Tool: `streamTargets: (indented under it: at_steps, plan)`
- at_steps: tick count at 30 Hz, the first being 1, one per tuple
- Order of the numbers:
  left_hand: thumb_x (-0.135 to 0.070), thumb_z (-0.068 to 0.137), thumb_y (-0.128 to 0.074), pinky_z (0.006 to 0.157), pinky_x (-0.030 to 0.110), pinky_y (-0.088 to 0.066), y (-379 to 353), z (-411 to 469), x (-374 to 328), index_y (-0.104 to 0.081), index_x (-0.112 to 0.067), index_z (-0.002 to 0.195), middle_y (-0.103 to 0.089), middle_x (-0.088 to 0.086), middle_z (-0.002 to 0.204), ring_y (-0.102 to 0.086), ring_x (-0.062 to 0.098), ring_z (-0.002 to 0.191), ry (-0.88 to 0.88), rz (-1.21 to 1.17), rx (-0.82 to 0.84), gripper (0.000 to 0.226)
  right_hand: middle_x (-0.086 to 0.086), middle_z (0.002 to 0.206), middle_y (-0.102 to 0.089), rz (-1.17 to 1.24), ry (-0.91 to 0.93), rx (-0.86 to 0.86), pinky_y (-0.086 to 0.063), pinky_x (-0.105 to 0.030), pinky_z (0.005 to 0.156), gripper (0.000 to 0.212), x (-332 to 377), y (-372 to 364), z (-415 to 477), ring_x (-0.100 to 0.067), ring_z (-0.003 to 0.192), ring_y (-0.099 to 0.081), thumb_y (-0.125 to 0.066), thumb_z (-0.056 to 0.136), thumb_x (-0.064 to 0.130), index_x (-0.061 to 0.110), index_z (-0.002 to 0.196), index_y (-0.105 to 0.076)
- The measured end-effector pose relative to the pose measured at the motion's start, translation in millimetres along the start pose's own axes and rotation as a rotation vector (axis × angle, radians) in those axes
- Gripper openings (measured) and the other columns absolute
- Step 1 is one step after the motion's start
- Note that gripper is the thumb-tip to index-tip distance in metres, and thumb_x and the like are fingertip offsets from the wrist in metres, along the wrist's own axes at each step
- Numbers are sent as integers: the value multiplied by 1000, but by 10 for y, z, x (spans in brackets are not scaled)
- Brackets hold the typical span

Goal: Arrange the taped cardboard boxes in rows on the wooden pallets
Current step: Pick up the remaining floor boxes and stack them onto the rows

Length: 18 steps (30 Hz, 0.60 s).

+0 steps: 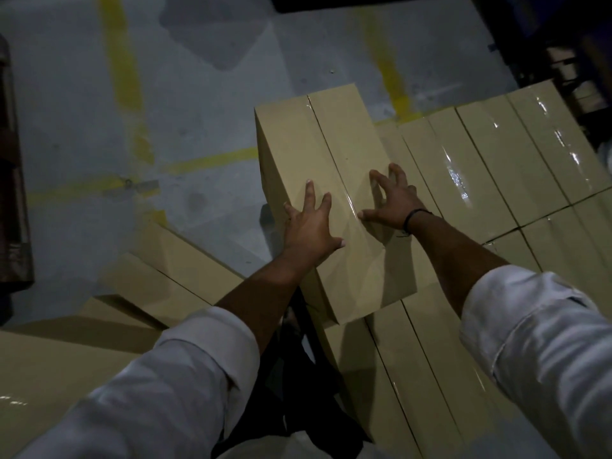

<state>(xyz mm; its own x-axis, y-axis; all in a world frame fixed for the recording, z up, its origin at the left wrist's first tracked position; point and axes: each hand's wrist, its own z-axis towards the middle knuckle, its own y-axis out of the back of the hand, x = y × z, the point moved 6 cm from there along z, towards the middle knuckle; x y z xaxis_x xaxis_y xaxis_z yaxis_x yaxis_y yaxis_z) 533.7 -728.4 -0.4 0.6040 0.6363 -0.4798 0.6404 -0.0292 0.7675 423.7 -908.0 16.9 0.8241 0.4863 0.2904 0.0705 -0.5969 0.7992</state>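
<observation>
The long cardboard box (334,180) lies on top of the stacked layer of boxes (496,154), at that layer's left edge, running from near to far. It sits slightly askew to the rows under it. The pallets themselves are hidden under the stack.

Your left hand (309,228) lies flat and spread on the near left of the box top, with its fingers reaching the left edge. Your right hand (394,200) is arched, with fingers wide apart and fingertips pressing the top near the right edge. Neither hand wraps around anything; both only press down.

The box looks stiff: its faces are flat and its corners are crisp, so it should slide as one piece without sagging. Its length probably makes it swing if you push from one end only. You cannot judge the weight from here, so treat it as moderately heavy.

The glossy tape (351,207) along the centre seam looks slick, and so do the shiny tops of the boxes underneath. Expect it to glide easily and to overshoot. Keep your palms on bare cardboard rather than on the tape.

For lifting, take the two long side edges or hook your fingers under the near end. For squaring it up, push on the left side face.

More boxes (172,270) lie loose on the floor (198,94) to the near left.
</observation>
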Motion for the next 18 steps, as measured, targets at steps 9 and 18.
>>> streamTargets:
  at_steps: [9,18]
  plan:
    - [-38,90,-76,117,64,-31,-240,-530,-240,-17,-29,161,31,5,166,12,61,147,4,-88,102,93,0,170,7,0,-87,-38,-30,-64,115,98,-176,-219,-345,-42,150,-16,-72,82,63,41,160,-16]
    - [-4,96,-63,108,62,-42,-864,-1442,-596,-13,-21,162,28,12,166,6,67,144,-29,-39,182,84,3,170,3,-22,-213,-110,-26,-67,114,90,-698,-647,-1159,-44,148,-21,-61,86,72,46,158,-15]
